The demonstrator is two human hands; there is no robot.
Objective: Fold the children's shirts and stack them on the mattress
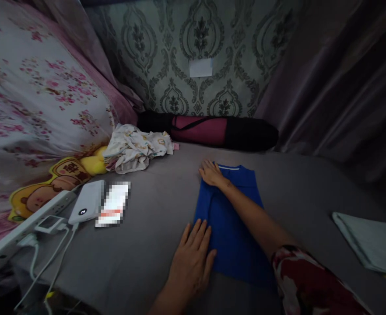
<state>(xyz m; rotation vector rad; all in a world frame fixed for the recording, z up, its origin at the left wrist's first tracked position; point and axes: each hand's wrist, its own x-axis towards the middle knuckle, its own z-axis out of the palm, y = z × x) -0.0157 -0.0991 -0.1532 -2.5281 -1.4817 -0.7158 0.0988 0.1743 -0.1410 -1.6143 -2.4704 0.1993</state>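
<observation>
A blue garment (pixel 232 227), folded into a long rectangle with a white strip at its neckline, lies flat on the grey bed sheet (pixel 156 197). My left hand (pixel 193 253) rests palm down along its left edge, fingers stretched out and a little apart. Farther up, my right hand (pixel 211 173) lies on the garment's top left corner by the neckline, with its fingers extended. Across the middle of the garment runs my right forearm, which hides part of it.
A black and maroon roll bag (pixel 199 130) lies against the patterned wall. On the left are a crumpled printed cloth (pixel 137 148), a yellow cushion (pixel 38 192), a white power bank (pixel 88 201) and a power strip (pixel 25 234) with cables. A folded pale cloth (pixel 370 240) sits at right.
</observation>
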